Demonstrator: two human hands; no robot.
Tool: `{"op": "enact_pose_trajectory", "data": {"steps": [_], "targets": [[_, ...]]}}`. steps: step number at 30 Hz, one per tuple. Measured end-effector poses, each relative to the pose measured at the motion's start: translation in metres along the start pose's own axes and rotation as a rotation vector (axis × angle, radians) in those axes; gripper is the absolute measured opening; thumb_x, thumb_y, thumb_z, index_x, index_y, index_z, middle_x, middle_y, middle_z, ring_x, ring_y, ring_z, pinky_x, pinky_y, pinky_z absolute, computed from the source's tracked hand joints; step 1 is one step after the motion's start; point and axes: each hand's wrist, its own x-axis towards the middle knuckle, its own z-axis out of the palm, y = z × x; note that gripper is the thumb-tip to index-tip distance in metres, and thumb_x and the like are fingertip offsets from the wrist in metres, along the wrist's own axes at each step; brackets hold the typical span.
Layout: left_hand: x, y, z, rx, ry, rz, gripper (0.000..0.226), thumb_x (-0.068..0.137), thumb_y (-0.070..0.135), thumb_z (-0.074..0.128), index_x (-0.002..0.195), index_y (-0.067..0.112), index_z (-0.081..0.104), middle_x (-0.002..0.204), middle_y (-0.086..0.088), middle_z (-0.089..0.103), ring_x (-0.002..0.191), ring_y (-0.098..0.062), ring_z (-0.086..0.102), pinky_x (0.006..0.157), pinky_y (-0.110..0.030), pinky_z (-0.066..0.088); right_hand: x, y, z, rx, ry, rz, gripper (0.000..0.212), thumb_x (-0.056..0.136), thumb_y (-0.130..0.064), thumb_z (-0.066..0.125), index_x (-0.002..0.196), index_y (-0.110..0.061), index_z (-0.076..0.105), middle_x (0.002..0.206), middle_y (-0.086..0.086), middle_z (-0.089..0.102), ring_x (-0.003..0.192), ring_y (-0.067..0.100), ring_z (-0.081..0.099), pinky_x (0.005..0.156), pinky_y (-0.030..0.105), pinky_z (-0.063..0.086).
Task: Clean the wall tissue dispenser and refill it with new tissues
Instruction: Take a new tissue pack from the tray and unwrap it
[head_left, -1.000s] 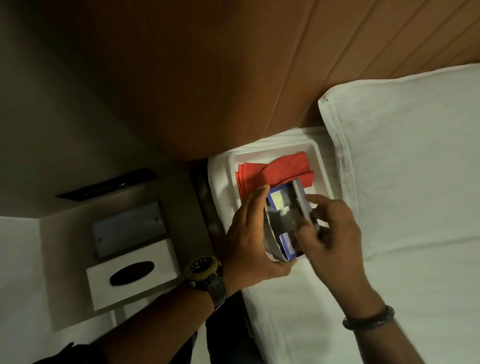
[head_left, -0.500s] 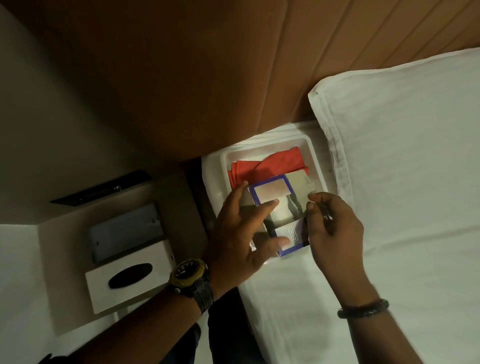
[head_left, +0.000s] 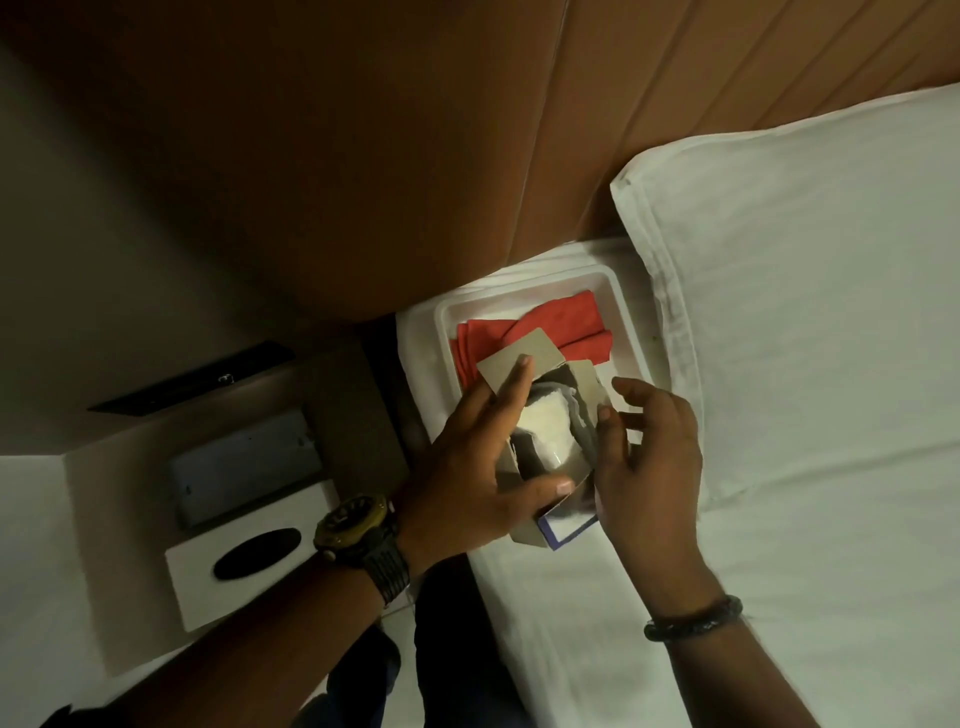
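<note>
A cardboard tissue box with blue trim lies torn open over a white tray on the bed. White tissues show inside it. My left hand grips the box, a finger pressing back its grey flap. My right hand touches the box's right torn edge with spread fingers. A red cloth lies folded in the tray behind the box. The white tissue dispenser with a dark oval slot sits on the wall at the lower left.
A grey switch plate sits just above the dispenser. A brown panelled headboard fills the top. A white pillow lies right of the tray on the white bed sheet.
The closed box with its blue-framed face up has been torn open. Its flap is folded back and the tissues inside are exposed. Both hands have stayed on it.
</note>
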Motion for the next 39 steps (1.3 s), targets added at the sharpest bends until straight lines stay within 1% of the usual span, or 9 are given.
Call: {"op": "enact_pose_trajectory", "data": {"steps": [4,8,11,16,22,28,33,36,39], "targets": [[-0.003,-0.008,-0.012,0.035,-0.093,0.07,0.118,0.07,0.049,0.077,0.148,0.044,-0.011,0.158,0.002,0.014,0.141,-0.018,0.028,0.105,-0.034,0.044,0.001,-0.006,-0.003,0.188,-0.044,0.16,0.018,0.094,-0.015,0.063,0.111,-0.021,0.059,0.114,-0.004,0.059,0.091,0.011,0.065,0.072,0.019,0.05],[-0.006,-0.011,-0.012,0.016,-0.103,0.045,0.13,0.057,0.063,0.079,0.144,0.052,-0.017,0.158,0.008,0.008,0.141,-0.015,0.022,0.099,-0.021,0.033,0.001,-0.011,-0.017,0.238,-0.061,0.106,0.012,0.092,-0.018,0.067,0.1,-0.022,0.06,0.111,-0.001,0.06,0.099,0.009,0.065,0.072,0.016,0.052],[-0.005,-0.011,-0.008,0.031,-0.108,0.017,0.145,0.044,0.066,0.085,0.144,0.05,-0.02,0.157,0.012,0.006,0.137,-0.011,0.02,0.097,-0.023,0.034,-0.007,-0.013,-0.031,0.018,-0.136,-0.142,0.008,0.086,-0.021,0.073,0.091,-0.02,0.067,0.122,0.004,0.055,0.116,0.013,0.053,0.088,0.017,0.046],[-0.002,-0.006,-0.004,0.03,-0.096,0.031,0.151,0.038,0.062,0.088,0.145,0.049,-0.019,0.156,0.008,0.011,0.136,-0.009,0.024,0.097,-0.029,0.039,-0.024,-0.013,-0.03,-0.467,-0.354,-0.23,0.041,0.079,-0.043,0.077,0.113,-0.02,0.075,0.144,0.019,0.05,0.14,0.044,0.037,0.111,0.057,0.037],[-0.001,-0.003,-0.005,0.062,-0.082,0.057,0.146,0.047,0.057,0.087,0.147,0.044,-0.018,0.154,0.0,0.018,0.138,-0.02,0.032,0.095,-0.045,0.052,-0.027,-0.02,-0.003,-0.608,-0.318,-0.124,0.054,0.085,-0.055,0.065,0.129,-0.022,0.065,0.155,0.012,0.037,0.147,0.038,0.024,0.108,0.052,0.04],[-0.001,-0.004,-0.005,0.079,-0.064,0.063,0.144,0.048,0.055,0.087,0.147,0.043,-0.016,0.15,-0.001,0.023,0.135,-0.021,0.036,0.092,-0.045,0.054,-0.027,-0.022,-0.004,-0.482,-0.219,-0.188,0.033,0.077,-0.036,0.075,0.103,-0.015,0.076,0.144,0.015,0.052,0.137,0.041,0.042,0.097,0.053,0.047],[0.001,-0.001,-0.004,0.087,-0.067,0.041,0.145,0.048,0.053,0.089,0.147,0.044,-0.017,0.153,-0.002,0.019,0.136,-0.025,0.035,0.091,-0.048,0.054,-0.032,-0.02,-0.018,-0.323,-0.075,-0.213,0.035,0.078,-0.036,0.071,0.1,-0.009,0.074,0.12,0.011,0.068,0.104,0.032,0.065,0.08,0.04,0.057],[0.0,-0.002,-0.004,0.069,-0.089,0.021,0.149,0.044,0.06,0.089,0.147,0.042,-0.018,0.16,-0.001,0.007,0.146,-0.027,0.02,0.104,-0.049,0.044,-0.028,-0.02,-0.023,-0.257,0.0,-0.2,0.027,0.077,-0.032,0.069,0.087,-0.007,0.071,0.089,0.004,0.069,0.074,0.023,0.063,0.06,0.021,0.047],[0.0,-0.004,-0.004,0.056,-0.092,0.009,0.152,0.041,0.061,0.09,0.147,0.044,-0.017,0.16,0.001,0.006,0.147,-0.026,0.016,0.106,-0.048,0.042,-0.02,-0.021,-0.027,-0.186,0.035,-0.189,0.016,0.076,-0.02,0.079,0.083,-0.008,0.07,0.076,-0.001,0.065,0.064,0.012,0.053,0.058,0.005,0.032]]}}
